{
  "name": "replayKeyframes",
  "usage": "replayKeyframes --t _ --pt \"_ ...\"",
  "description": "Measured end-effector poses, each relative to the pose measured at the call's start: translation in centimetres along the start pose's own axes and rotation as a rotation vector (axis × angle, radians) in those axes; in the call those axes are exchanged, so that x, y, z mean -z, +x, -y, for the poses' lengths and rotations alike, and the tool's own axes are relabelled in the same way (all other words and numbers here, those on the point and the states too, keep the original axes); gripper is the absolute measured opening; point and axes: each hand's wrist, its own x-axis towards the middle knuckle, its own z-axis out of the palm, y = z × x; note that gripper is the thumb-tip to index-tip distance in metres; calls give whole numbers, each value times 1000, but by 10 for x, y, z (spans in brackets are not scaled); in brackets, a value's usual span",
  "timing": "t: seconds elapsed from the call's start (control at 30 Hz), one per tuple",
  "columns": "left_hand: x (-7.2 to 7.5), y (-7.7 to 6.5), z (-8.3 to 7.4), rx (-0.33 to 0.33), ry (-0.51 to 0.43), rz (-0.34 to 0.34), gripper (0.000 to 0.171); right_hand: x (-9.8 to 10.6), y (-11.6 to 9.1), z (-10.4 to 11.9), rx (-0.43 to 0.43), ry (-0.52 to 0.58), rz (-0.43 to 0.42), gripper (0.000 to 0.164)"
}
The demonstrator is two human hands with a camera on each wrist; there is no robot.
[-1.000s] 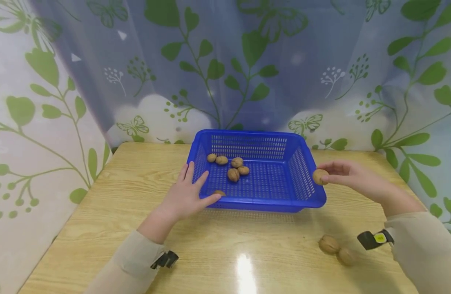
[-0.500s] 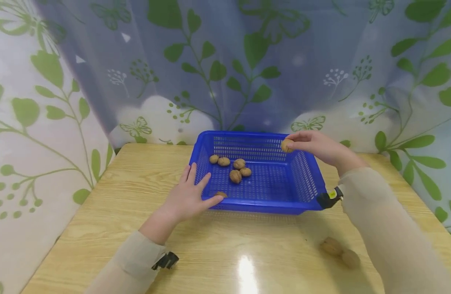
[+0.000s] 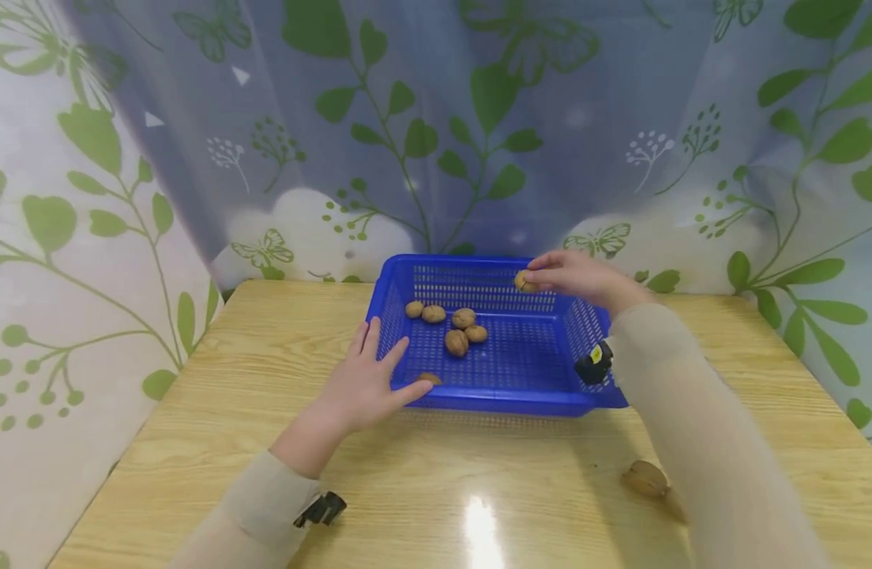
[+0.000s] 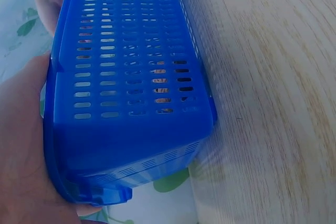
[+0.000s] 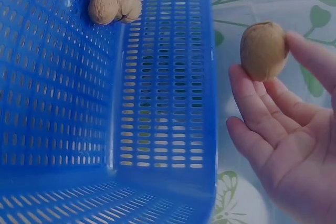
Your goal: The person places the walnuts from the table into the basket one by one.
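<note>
A blue slotted plastic basket [image 3: 521, 399] stands on the table. Several walnuts [image 3: 456, 343] lie in its left half, one of them [image 3: 429, 379] partly hidden by the near rim. My left hand [image 3: 361, 387] rests with spread, straight fingers on the basket's near left corner; the left wrist view shows it against the rim [image 4: 51, 119]. Between thumb and fingertips my right hand [image 3: 578, 276] pinches a walnut [image 3: 524, 281] over the basket's far right part. The right wrist view shows that walnut [image 5: 264, 51] held clear of the basket wall.
To the right, in front of the basket, a walnut [image 3: 645, 479] lies on the wooden table [image 3: 407, 490], with another [image 3: 675, 504] mostly covered by my right sleeve. A leaf-patterned curtain [image 3: 436, 118] hangs behind the table.
My right hand has carried the walnut leftward and away from me, from beside the basket's right rim to above its far side. My left hand has stayed on the corner.
</note>
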Motion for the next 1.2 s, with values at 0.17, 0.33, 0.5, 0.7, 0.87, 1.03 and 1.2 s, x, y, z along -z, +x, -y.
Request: replayKeyframes --t 0.17,0.33,0.5,0.7,0.87,1.03,1.2 --pt "-2 1 1 -2 6 -8 91 -5 13 -5 -27 25 -40 50" --pt "-3 -1 2 -4 10 -7 90 -15 25 -9 -89 93 -85 43" --pt "-2 -2 1 -8 -1 -10 89 -19 27 -9 -88 178 -88 45" --pt "0 -1 1 -6 1 -21 87 -14 19 -4 -39 147 -31 45" --pt "-1 -2 1 -1 4 -14 87 -6 1 -1 1 74 -11 45" --pt "-2 -2 2 0 -1 -10 88 3 -21 -2 28 -7 11 49" --pt "-3 0 3 -12 -11 -22 90 13 -48 -7 45 -82 13 48"
